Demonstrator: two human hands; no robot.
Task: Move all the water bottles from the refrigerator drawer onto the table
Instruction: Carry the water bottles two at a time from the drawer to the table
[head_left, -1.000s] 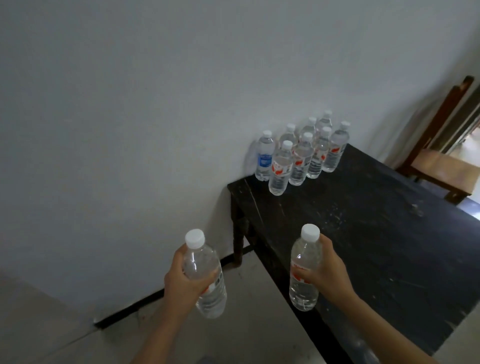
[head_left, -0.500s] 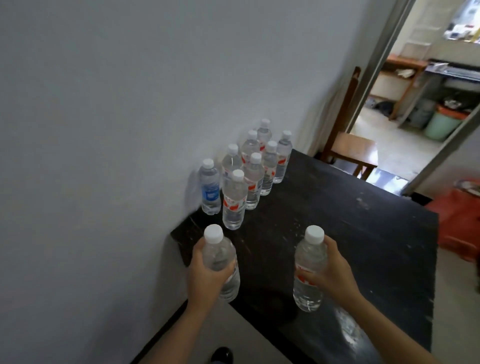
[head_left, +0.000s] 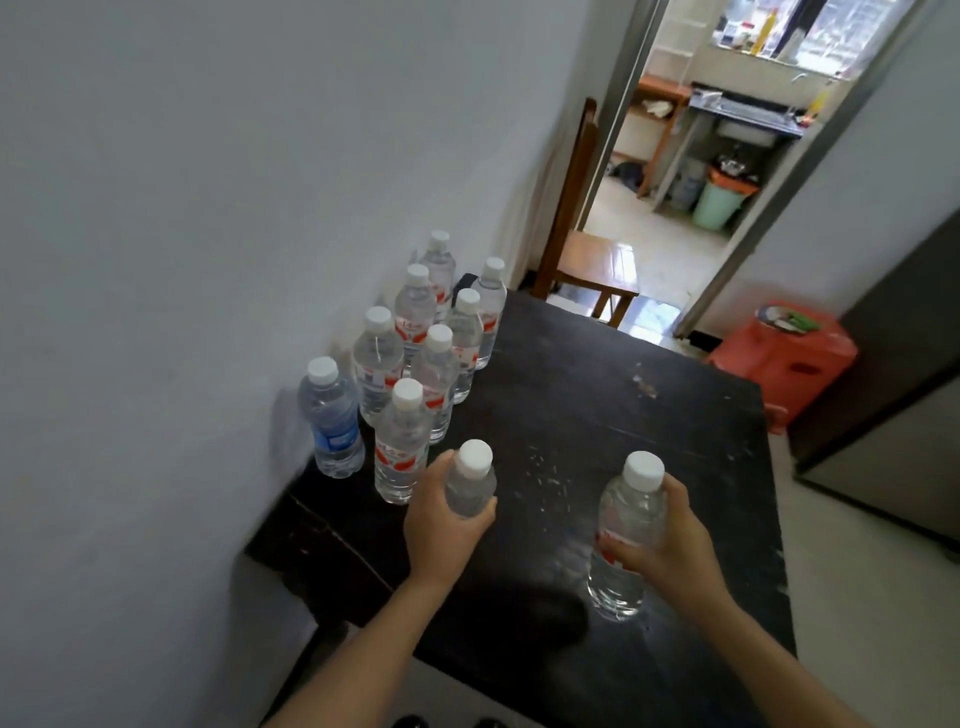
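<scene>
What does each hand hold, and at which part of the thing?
Left hand: a water bottle, grip around its upper body below the cap. Right hand: a second water bottle, grip around its middle.

Only one view here, head-mounted (wide-angle, so the edges bend), looking forward and down over the table (head_left: 597, 405). Left hand (head_left: 441, 530) and right hand (head_left: 672, 553) sit close, low in frame; wall (head_left: 208, 208) left of them, doorway (head_left: 691, 197) beyond, upper right.

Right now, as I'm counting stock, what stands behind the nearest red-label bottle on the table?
Behind that bottle, six more white-capped bottles stand in two rows along the wall. They overlap, so their lower parts, and anything farther back, are covered.
</scene>
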